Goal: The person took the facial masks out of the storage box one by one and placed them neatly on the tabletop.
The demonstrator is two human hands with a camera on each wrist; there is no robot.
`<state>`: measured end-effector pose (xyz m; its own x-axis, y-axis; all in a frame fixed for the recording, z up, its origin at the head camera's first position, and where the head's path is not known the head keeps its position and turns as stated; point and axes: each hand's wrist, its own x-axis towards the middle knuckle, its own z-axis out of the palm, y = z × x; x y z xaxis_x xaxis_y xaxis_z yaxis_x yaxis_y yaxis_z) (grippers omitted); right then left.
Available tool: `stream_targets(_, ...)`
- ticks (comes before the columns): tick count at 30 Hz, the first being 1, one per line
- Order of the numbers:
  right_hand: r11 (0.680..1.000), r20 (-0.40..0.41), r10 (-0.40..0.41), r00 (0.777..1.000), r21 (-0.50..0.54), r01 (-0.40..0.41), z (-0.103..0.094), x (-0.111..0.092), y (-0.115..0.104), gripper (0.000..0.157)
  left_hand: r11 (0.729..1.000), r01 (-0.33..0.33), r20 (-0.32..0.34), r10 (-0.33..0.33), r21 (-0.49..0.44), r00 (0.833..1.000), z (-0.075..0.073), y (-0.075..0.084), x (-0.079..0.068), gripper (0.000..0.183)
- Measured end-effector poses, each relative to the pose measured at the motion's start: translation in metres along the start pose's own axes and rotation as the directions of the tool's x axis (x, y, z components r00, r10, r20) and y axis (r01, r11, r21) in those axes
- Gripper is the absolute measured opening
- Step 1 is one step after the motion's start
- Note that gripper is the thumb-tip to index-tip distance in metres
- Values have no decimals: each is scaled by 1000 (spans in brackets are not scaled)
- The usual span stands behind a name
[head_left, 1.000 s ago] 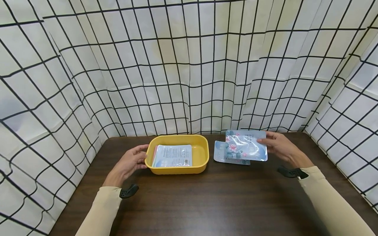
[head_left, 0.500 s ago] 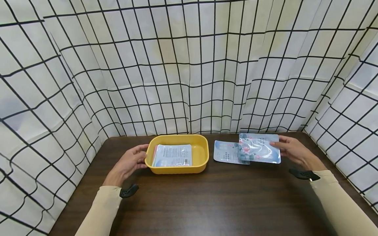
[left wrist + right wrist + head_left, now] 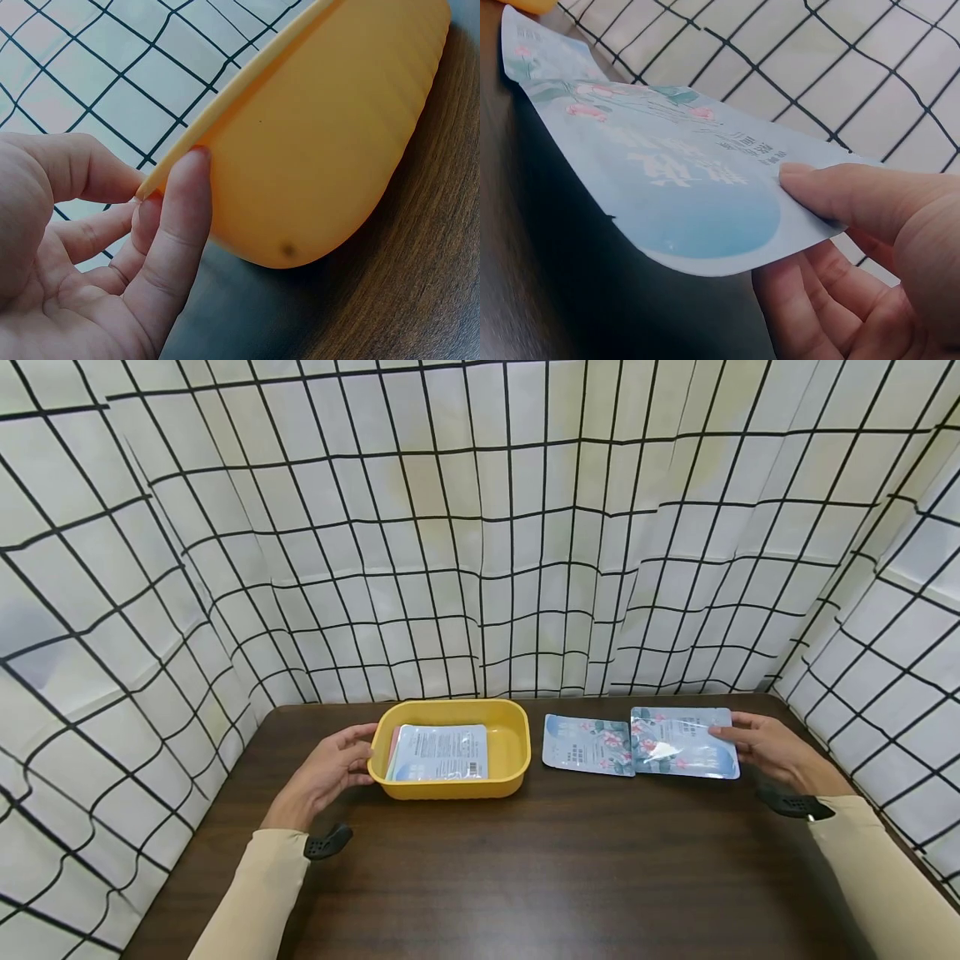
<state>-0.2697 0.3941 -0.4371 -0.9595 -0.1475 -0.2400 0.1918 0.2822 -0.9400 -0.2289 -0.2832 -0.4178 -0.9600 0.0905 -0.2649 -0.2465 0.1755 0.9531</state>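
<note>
Packet [image 3: 684,745], blue and flowered, is pinched in the right hand [image 3: 780,752], well right of the yellow tub [image 3: 450,790]. I record it shifted farther from the tub, uncovering the second packet [image 3: 583,745] lying between; I judge this leaves the two separately reachable. I find the left hand [image 3: 330,774] pinching the tub's left rim, other packets [image 3: 442,752] inside.

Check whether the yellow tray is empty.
Not empty: the head view shows a blue-white packet lying inside the yellow tray, bare bottom visible beside it.
</note>
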Motion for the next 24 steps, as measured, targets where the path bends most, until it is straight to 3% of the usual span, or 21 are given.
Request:
stream_targets(5,999,8,32,999,-17,-32,-4,0,2,70,1000,-5,5,5,-2,1000,-1,1,-1,60)
stream_targets(11,989,-4,23,1000,-149,-23,-3,2,2,76,1000,-12,3,12,-3,1000,-1,2,-2,59)
stream_targets(15,973,-33,1,999,-230,-8,-1,5,1,76,1000,-7,1,7,-4,1000,0,1,-2,58)
stream_targets(24,950,-63,-14,998,-313,-7,3,6,-3,67,1000,-14,2,14,-6,1000,-1,0,-2,58)
